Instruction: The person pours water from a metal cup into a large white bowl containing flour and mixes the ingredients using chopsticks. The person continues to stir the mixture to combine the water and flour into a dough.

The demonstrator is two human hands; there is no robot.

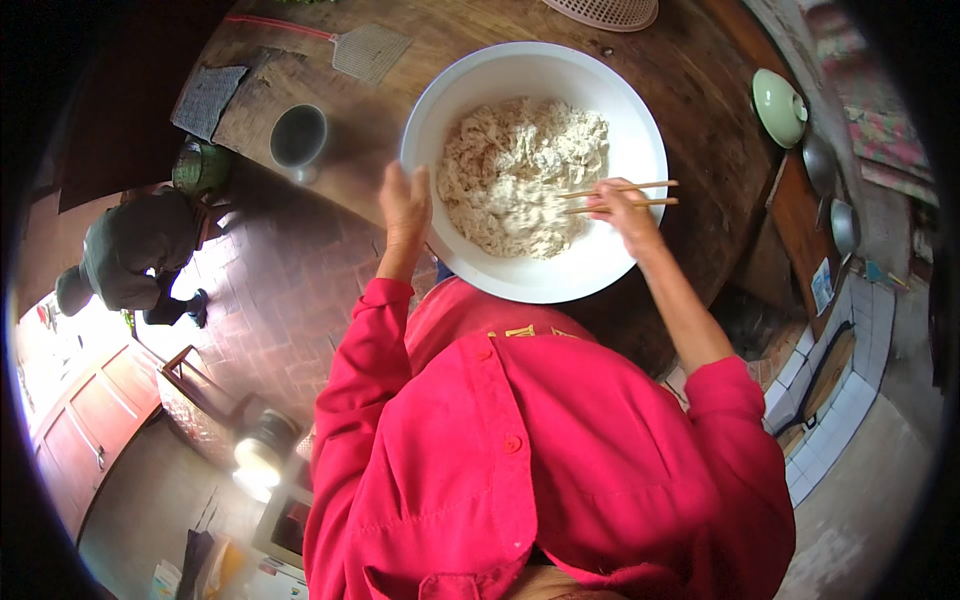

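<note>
A large white basin (pixel 480 82) stands at the near edge of a wooden table (pixel 360 135), with shaggy, floury dough (pixel 517 172) in it. My right hand (pixel 622 214) grips a pair of wooden chopsticks (pixel 652 201) over the basin's right side; their tips reach the dough. My left hand (pixel 406 202) is at the basin's left rim, thumb and fingers apart; whether it touches the rim is blurred. A metal cup (pixel 298 139) with a handle is left of the basin.
A fly swatter (pixel 367 52), a folded cloth (pixel 210 97) and a plastic colander (pixel 611 11) lie farther back on the table. A green lid (pixel 780 109) and metal ladles (pixel 820 161) are at the right. Another person (pixel 139 247) bends over at the left beside a green container (pixel 199 171).
</note>
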